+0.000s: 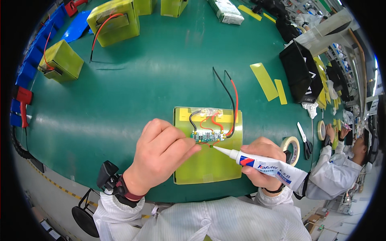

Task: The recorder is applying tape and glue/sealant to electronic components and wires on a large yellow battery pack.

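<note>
A yellow-green wrapped battery pack [209,170] lies in front of me on the green table. A small circuit board [209,136] sits on it, with short black and red leads soldered to it. A longer black wire [226,85] and red wire [236,94] rise from the board's right end. My right hand [263,150] grips a white glue tube [263,165], its nozzle pointing left at a tiny green part [211,146] just below the board. Pinched fingers of my left hand [159,150] are beside the board's left end; whatever they hold is hidden.
Scissors [306,145] and a masking tape roll [295,149] lie right of the pack. Beyond them are yellow strips [264,81] and a black bin [299,74]. More wrapped packs [114,24] stand far left, near a red heat gun [24,102]. A co-worker [337,172] sits at right.
</note>
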Available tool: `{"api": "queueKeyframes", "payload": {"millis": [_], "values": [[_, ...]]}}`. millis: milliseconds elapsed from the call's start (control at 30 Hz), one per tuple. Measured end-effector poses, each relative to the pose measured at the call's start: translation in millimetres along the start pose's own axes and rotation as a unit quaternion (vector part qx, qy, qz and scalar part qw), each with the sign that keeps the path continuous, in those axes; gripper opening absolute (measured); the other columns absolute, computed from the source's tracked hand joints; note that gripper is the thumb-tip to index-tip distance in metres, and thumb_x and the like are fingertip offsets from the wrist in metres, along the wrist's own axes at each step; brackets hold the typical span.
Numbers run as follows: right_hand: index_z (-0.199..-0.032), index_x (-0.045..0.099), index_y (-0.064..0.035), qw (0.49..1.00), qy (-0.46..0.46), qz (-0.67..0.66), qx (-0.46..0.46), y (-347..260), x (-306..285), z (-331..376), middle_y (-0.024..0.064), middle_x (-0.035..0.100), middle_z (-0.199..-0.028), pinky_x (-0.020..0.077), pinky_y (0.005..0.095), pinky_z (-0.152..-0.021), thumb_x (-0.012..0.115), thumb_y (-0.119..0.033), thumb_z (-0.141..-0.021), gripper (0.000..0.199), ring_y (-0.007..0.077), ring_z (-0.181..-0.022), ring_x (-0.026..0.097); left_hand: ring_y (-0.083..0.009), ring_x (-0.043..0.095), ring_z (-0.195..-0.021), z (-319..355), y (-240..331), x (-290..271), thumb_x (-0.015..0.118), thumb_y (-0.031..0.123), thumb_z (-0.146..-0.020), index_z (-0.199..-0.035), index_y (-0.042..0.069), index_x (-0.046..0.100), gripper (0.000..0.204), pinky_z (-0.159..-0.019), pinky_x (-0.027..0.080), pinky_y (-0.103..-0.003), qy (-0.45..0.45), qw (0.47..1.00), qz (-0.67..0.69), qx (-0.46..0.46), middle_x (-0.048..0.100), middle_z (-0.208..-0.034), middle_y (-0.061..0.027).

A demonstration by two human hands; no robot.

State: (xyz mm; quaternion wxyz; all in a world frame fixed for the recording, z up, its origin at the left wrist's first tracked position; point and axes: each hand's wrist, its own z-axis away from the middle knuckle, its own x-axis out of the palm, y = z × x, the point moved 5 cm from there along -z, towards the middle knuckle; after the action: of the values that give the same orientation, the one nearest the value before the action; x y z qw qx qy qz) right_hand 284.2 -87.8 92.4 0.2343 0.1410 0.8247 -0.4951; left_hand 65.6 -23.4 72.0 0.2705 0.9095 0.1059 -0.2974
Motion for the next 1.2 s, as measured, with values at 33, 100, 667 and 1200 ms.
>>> {"api": "queueKeyframes", "payload": {"millis": [33,100,667,1200], "values": [[-0.107,0.068,0.0009,1.0,0.008,0.011,-0.02,-1.9,2.3,0.1,0.0127,0.074,-0.095,0.0517,0.0331,-0.061,0.084,-0.013,-0.078,0.035,0.0238,-0.07,0.066,-0.026,0.053,-0.075,0.0,0.4,-1.0,0.087,0.012,-0.065,-0.082,0.007,0.069,0.026,-0.064,0.045,-0.035,0.003,1.0,-0.004,0.0,0.059,-0.079,-0.0034],[-0.106,0.068,0.0006,0.999,0.014,0.021,-0.038,-3.3,4.7,1.3,0.0123,0.074,-0.095,0.0516,0.0331,-0.06,0.085,-0.013,-0.077,0.036,0.024,-0.07,0.066,-0.0262,0.053,-0.075,1.5,1.3,-2.1,0.087,0.013,-0.065,-0.082,0.007,0.069,0.026,-0.064,0.045,-0.036,0.0,1.0,-0.003,-0.004,0.059,-0.079,-0.0034],[-0.1,0.069,0.0,0.98,-0.007,0.172,-0.098,-10.8,23.7,-1.3,0.0049,0.06,-0.071,0.0413,0.0322,-0.05,0.087,-0.014,-0.072,0.036,0.0213,-0.057,0.054,-0.0264,0.053,-0.074,1.4,0.3,-1.5,0.087,0.013,-0.064,-0.082,0.007,0.069,0.026,-0.063,0.044,-0.035,-0.014,1.0,-0.002,-0.013,0.059,-0.077,-0.0034],[-0.093,0.069,0.0015,0.955,0.009,0.215,-0.202,-22.9,35.8,-2.9,-0.0014,0.05,-0.066,0.032,0.0289,-0.048,0.083,-0.008,-0.071,0.028,0.0135,-0.058,0.046,-0.0257,0.053,-0.073,0.0,-0.5,-1.7,0.087,0.013,-0.063,-0.081,0.008,0.07,0.026,-0.062,0.043,-0.036,-0.009,1.0,-0.003,-0.01,0.059,-0.077,-0.0029]]}}
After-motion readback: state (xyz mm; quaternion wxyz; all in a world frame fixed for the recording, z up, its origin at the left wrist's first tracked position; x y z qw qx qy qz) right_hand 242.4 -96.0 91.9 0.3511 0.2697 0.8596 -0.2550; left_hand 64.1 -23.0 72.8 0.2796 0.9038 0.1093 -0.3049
